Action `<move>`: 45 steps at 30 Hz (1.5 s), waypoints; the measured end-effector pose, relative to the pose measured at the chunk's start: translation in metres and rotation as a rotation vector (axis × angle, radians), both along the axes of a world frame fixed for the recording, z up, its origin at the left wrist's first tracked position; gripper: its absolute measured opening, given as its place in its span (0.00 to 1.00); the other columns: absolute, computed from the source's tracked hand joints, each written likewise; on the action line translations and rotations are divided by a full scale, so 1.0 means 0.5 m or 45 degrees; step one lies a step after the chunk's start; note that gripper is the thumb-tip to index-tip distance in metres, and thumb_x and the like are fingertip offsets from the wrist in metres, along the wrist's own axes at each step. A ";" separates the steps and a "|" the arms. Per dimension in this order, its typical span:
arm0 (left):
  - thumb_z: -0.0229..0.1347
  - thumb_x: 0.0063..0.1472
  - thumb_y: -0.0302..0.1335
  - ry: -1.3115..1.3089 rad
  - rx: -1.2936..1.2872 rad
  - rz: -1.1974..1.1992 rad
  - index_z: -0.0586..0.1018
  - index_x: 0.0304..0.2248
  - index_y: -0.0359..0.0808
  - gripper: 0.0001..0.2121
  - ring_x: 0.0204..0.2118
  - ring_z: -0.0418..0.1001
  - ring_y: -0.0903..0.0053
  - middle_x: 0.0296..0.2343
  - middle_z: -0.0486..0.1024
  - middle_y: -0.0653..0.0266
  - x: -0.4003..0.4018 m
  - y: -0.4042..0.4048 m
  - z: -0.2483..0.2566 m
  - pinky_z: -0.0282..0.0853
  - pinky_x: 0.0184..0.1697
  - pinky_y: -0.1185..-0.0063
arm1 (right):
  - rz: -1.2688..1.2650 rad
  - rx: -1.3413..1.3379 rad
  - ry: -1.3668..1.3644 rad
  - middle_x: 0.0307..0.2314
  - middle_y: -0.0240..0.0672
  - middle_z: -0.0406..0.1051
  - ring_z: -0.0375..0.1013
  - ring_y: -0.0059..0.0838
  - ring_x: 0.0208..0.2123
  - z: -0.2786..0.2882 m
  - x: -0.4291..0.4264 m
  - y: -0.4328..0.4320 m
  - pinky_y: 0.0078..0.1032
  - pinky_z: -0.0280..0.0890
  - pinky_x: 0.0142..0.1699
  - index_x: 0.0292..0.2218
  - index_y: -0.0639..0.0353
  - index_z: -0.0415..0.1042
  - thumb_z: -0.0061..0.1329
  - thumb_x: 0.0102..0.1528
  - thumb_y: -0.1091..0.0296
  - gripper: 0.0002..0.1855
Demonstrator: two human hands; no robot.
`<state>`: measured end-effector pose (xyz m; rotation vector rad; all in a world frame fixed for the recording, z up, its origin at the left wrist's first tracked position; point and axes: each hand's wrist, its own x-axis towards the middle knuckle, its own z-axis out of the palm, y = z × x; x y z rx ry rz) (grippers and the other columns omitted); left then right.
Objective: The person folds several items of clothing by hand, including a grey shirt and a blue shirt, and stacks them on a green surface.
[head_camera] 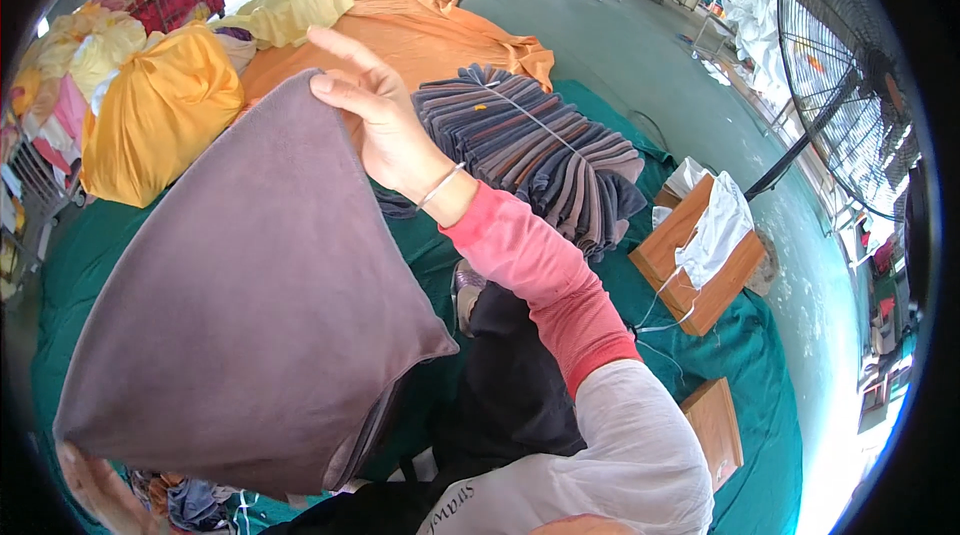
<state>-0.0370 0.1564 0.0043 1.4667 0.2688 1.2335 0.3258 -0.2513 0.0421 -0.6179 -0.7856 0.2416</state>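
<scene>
A mauve-grey cloth (255,295), smooth and hemmed, is stretched out in front of me. My right hand (375,111) pinches its top corner between thumb and fingers, the index finger pointing away. At the lower left, my left hand (105,486) is at the cloth's lower corner, blurred and partly covered by it. Beneath the cloth's lower right edge, more folded dark cloths (360,452) show. Beyond my right forearm lies a long bundle of folded grey, brown and mauve cloths (525,137), tied with a pale string.
A green sheet (735,362) covers the floor around me. Wooden boxes (694,302) stand at the right, one with white cloth and strings. A large fan (847,77) is at the upper right. A yellow cloth sack (165,107), orange sheet (405,17) and loaded wire carts lie ahead and left.
</scene>
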 end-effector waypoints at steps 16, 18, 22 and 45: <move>0.57 0.49 0.21 0.425 0.378 -1.178 0.77 0.24 0.30 0.03 0.30 0.76 0.65 0.28 0.76 0.46 0.002 -0.293 -0.009 0.71 0.30 0.76 | 0.355 -0.666 -0.010 0.27 0.29 0.68 0.64 0.16 0.27 -0.117 0.024 -0.152 0.17 0.59 0.39 0.54 0.69 0.51 0.51 0.47 0.66 0.37; 0.57 0.45 0.16 0.533 0.128 -1.381 0.77 0.23 0.29 0.03 0.30 0.76 0.62 0.29 0.76 0.46 -0.007 -0.320 -0.054 0.72 0.31 0.76 | 0.592 -1.038 0.018 0.26 0.31 0.70 0.64 0.13 0.21 -0.147 0.006 -0.180 0.10 0.59 0.30 0.51 0.72 0.58 0.58 0.39 0.66 0.39; 0.57 0.45 0.18 0.942 -0.260 -1.149 0.78 0.26 0.26 0.06 0.31 0.75 0.73 0.28 0.77 0.55 0.003 -0.332 -0.126 0.68 0.37 0.79 | 0.717 -1.216 0.097 0.21 0.25 0.69 0.64 0.10 0.23 -0.196 0.003 -0.167 0.08 0.56 0.30 0.51 0.69 0.58 0.56 0.43 0.68 0.35; 0.45 0.51 0.22 1.152 0.125 -0.659 0.65 0.50 0.27 0.23 0.51 0.62 0.73 0.47 0.65 0.56 0.055 -0.315 -0.162 0.55 0.53 0.77 | 0.093 -1.549 -0.266 0.19 0.29 0.66 0.61 0.19 0.21 -0.377 0.021 -0.011 0.26 0.59 0.25 0.26 0.62 0.68 0.49 0.50 0.50 0.20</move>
